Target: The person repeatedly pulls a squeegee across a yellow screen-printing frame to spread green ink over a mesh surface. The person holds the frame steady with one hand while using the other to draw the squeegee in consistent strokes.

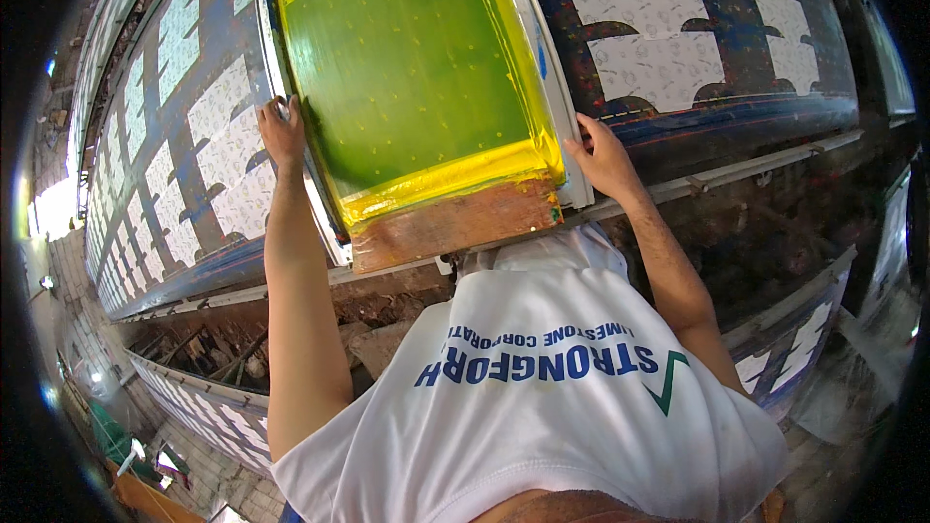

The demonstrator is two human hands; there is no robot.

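A large screen-printing frame [407,68] lies in front of me, with green mesh and wet-looking yellow ink along its borders. Its rim is pale, and small yellow spots dot the mesh. Across its near end sits a worn brown wooden board [455,224] with yellow ink along the upper edge. My left hand [282,134] grips the left rail, its fingers curled over the edge. At the right rail, my right hand [605,161] holds the lower part with bent fingers; some of its fingertips are hidden behind the rail.
Under the frame runs a long dark printing table [668,126] with rows of white patterned cut fabric pieces [654,68]. More pieces [228,116] lie on the left. A metal rail [746,170] follows the near edge. Another table with cut pieces [208,407] stands lower left.
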